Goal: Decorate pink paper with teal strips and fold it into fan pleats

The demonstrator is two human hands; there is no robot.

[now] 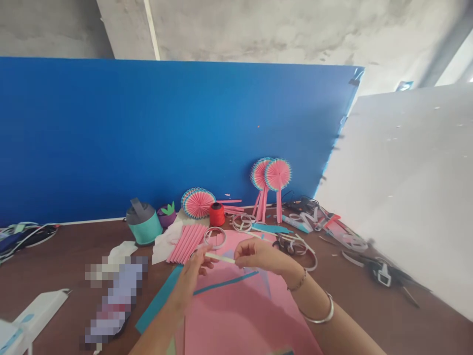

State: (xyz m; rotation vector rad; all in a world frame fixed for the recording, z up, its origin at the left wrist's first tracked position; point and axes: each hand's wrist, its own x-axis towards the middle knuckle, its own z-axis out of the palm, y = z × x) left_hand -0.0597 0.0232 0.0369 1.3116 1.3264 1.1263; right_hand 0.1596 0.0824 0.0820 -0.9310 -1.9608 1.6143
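A short pale strip [220, 258], probably tape or paper, is stretched between my two hands above the pink sheet [240, 315]. My right hand [254, 254] pinches its right end between thumb and fingertips. At the strip's other end, my left hand [195, 268] holds it with curled fingers. Just behind the strip stands a tape roll [215, 238]. Under my hands, a narrow blue strip [225, 283] crosses the pink sheet. Pleated pink paper [187, 243] lies beyond my left hand.
Behind are a red thread spool [217, 215], a pink-and-blue paper rosette [198, 203] and paper fans [278, 174] by the blue partition [166, 138]. A turquoise container [144, 224] stands left. Scissors [290, 245] and cables [384, 273] lie right. A power strip [40, 315] is front left.
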